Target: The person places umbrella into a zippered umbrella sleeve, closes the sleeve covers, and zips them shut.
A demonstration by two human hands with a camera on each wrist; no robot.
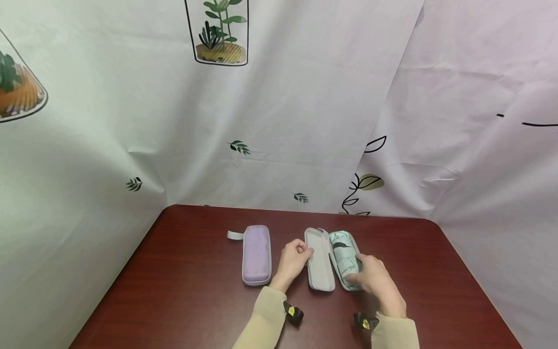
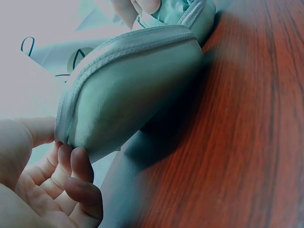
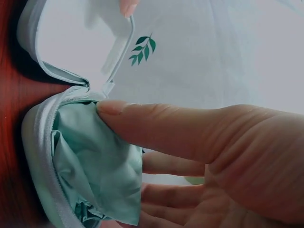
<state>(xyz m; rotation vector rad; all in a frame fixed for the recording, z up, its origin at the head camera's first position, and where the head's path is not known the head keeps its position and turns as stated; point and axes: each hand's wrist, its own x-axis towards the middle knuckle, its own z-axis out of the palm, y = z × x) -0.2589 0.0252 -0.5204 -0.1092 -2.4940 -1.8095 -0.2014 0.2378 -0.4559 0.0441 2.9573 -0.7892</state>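
A mint-green zip case (image 1: pixel 321 271) lies unfolded on the table, its pale lid half on the left. In its right half sits a folded mint-green umbrella (image 1: pixel 345 253) with a dark band across it. My left hand (image 1: pixel 291 261) pinches the lid's outer rim between thumb and fingers; the left wrist view shows the lid's outside (image 2: pixel 133 90) tilted up from the table. Across the umbrella's near end, my right hand (image 1: pixel 376 277) holds it, thumb by the hinge side and fingers along the far side. Loose fabric folds (image 3: pixel 95 152) show under the thumb.
A closed lilac case (image 1: pixel 256 255) with a grey strap (image 1: pixel 235 235) lies left of my left hand. The dark red wooden table (image 1: pixel 187 281) ends at a white, plant-printed curtain (image 1: pixel 279 106) behind and on both sides. Each wrist wears a small dark camera mount.
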